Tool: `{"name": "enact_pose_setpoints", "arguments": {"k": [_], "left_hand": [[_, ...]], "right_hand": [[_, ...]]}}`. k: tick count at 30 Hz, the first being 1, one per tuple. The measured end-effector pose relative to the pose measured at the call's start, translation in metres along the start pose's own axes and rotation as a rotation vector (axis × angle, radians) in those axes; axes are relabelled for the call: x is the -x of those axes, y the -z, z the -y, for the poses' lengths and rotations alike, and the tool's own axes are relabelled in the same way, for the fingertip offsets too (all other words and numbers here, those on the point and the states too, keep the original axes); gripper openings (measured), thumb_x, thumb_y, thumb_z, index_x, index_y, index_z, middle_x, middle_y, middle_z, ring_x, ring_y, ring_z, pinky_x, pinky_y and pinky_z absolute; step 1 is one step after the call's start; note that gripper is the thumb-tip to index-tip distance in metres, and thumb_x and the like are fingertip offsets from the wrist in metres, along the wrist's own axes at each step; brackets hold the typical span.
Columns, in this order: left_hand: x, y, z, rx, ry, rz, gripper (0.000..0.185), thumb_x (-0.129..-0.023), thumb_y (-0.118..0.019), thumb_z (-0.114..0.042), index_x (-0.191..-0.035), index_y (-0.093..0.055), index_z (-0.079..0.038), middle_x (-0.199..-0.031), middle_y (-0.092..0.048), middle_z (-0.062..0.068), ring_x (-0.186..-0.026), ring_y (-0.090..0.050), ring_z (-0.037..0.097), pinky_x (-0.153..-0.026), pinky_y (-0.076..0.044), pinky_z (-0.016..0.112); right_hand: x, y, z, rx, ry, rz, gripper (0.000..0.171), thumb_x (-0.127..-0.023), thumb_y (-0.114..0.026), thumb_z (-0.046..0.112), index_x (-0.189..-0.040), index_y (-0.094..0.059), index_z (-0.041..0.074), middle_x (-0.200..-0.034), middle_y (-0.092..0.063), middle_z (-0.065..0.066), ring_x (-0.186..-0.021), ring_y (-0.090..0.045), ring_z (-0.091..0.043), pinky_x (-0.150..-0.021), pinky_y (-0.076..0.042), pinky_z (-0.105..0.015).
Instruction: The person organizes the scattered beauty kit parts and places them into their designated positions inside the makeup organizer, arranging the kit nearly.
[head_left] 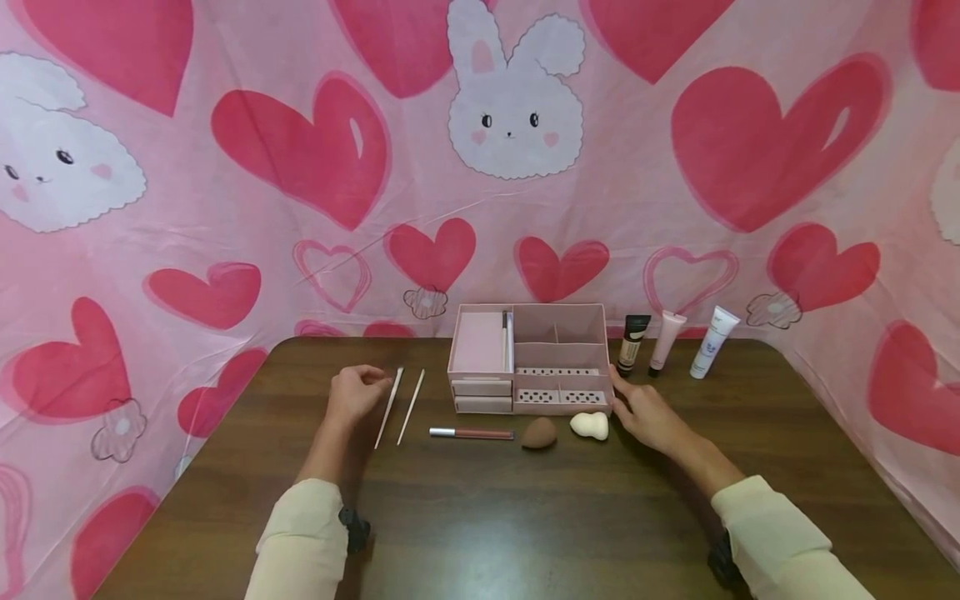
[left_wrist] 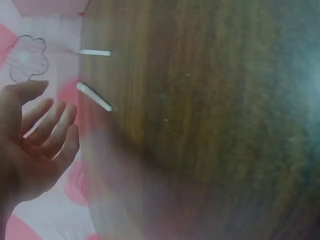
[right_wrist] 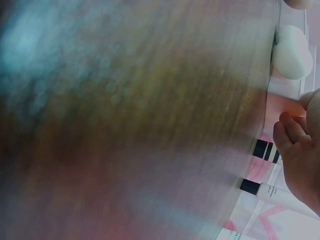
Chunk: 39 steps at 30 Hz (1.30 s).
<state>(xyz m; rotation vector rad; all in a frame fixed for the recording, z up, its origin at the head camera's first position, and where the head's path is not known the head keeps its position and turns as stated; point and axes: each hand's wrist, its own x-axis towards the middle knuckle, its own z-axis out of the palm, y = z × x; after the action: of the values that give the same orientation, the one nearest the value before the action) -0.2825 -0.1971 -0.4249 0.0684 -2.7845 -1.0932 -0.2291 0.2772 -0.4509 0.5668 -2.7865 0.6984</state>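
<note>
A dark brown wooden table (head_left: 480, 517) fills the lower part of the head view, its grain running left to right. Behind the table and on both sides of it hangs a pink cloth (head_left: 645, 208) printed with large red hearts and white rabbit faces. The cloth drapes down past the table's edges. Soft, even light falls on the table.

Two white sticks (head_left: 389, 407), two sponges (head_left: 539, 433), three tubes (head_left: 667, 342), one lip gloss (head_left: 471, 433), seemingly one organizer (head_left: 529, 359).
</note>
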Motion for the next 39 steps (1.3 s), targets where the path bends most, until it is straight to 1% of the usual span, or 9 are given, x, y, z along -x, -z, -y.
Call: {"name": "enact_pose_setpoints", "arguments": {"k": [2, 7, 10, 17, 21, 25, 33, 37, 39], "left_hand": [[0.002, -0.001, 0.0, -0.033, 0.024, 0.024, 0.029, -0.091, -0.07, -0.025, -0.105, -0.076, -0.001, -0.102, -0.078, 0.019, -0.1, -0.071, 0.036, -0.089, -0.057, 0.046], [0.002, -0.007, 0.005, -0.121, 0.06, 0.075, 0.031, -0.087, -0.073, -0.03, -0.103, -0.077, -0.004, -0.104, -0.078, 0.017, -0.107, -0.069, 0.039, -0.092, -0.054, 0.05], [0.002, -0.007, 0.005, -0.151, 0.076, 0.103, 0.03, -0.085, -0.074, -0.03, -0.101, -0.078, -0.005, -0.104, -0.078, 0.016, -0.109, -0.067, 0.042, -0.094, -0.053, 0.052], [0.005, -0.006, -0.002, -0.203, 0.111, 0.155, 0.023, -0.079, -0.079, -0.027, -0.088, -0.079, -0.005, -0.099, -0.078, 0.016, -0.1, -0.069, 0.039, -0.088, -0.056, 0.05], [0.007, -0.006, -0.006, -0.235, 0.12, 0.16, 0.02, -0.075, -0.08, -0.023, -0.083, -0.079, -0.005, -0.097, -0.077, 0.018, -0.096, -0.07, 0.039, -0.086, -0.058, 0.05], [0.008, -0.005, -0.011, -0.255, 0.128, 0.161, 0.022, -0.074, -0.079, -0.023, -0.085, -0.078, -0.003, -0.099, -0.076, 0.021, -0.099, -0.069, 0.044, -0.089, -0.057, 0.053], [0.006, -0.007, -0.012, -0.259, 0.137, 0.152, 0.022, -0.073, -0.078, -0.023, -0.085, -0.079, -0.004, -0.102, -0.076, 0.023, -0.101, -0.068, 0.046, -0.09, -0.057, 0.054], [0.005, -0.01, -0.009, -0.268, 0.115, 0.129, 0.019, -0.072, -0.077, -0.024, -0.077, -0.078, -0.006, -0.096, -0.076, 0.022, -0.097, -0.069, 0.045, -0.087, -0.057, 0.053], [0.005, -0.011, -0.008, -0.27, 0.107, 0.115, 0.018, -0.071, -0.076, -0.024, -0.072, -0.077, -0.006, -0.091, -0.076, 0.022, -0.094, -0.069, 0.045, -0.085, -0.057, 0.054]], "right_hand": [[0.0, 0.0, 0.0, -0.001, 0.003, 0.0, 0.058, -0.094, -0.062, 0.001, -0.144, -0.04, -0.02, -0.123, -0.064, -0.039, -0.087, -0.067, -0.026, -0.085, -0.06, -0.054], [0.0, 0.0, 0.0, 0.004, 0.004, -0.006, 0.058, -0.094, -0.062, 0.0, -0.144, -0.04, -0.02, -0.113, -0.069, -0.036, -0.077, -0.062, -0.023, -0.072, -0.058, -0.043], [-0.001, 0.0, 0.0, 0.005, 0.007, -0.006, 0.058, -0.094, -0.062, 0.0, -0.143, -0.041, -0.02, -0.111, -0.07, -0.035, -0.075, -0.06, -0.022, -0.069, -0.055, -0.04], [-0.001, 0.001, 0.001, 0.003, -0.001, -0.001, 0.057, -0.094, -0.062, 0.0, -0.144, -0.04, -0.02, -0.12, -0.066, -0.037, -0.079, -0.062, -0.024, -0.073, -0.057, -0.044], [-0.001, 0.001, 0.002, -0.001, -0.01, 0.002, 0.058, -0.094, -0.062, 0.0, -0.144, -0.04, -0.02, -0.118, -0.067, -0.036, -0.077, -0.061, -0.024, -0.07, -0.054, -0.041], [-0.001, 0.0, 0.002, -0.002, -0.01, 0.011, 0.058, -0.094, -0.062, 0.0, -0.144, -0.04, -0.02, -0.115, -0.068, -0.035, -0.076, -0.061, -0.023, -0.068, -0.053, -0.038], [-0.001, 0.0, 0.001, 0.0, -0.002, -0.008, 0.058, -0.094, -0.063, -0.001, -0.144, -0.041, -0.019, -0.115, -0.068, -0.036, -0.078, -0.063, -0.024, -0.07, -0.056, -0.041], [0.0, -0.001, 0.001, -0.006, -0.011, -0.002, 0.058, -0.094, -0.063, 0.0, -0.144, -0.04, -0.019, -0.113, -0.069, -0.036, -0.073, -0.06, -0.021, -0.066, -0.052, -0.036], [0.0, -0.001, 0.001, -0.008, -0.016, 0.005, 0.059, -0.095, -0.063, 0.0, -0.145, -0.039, -0.019, -0.106, -0.07, -0.033, -0.07, -0.058, -0.019, -0.065, -0.051, -0.034]]}}
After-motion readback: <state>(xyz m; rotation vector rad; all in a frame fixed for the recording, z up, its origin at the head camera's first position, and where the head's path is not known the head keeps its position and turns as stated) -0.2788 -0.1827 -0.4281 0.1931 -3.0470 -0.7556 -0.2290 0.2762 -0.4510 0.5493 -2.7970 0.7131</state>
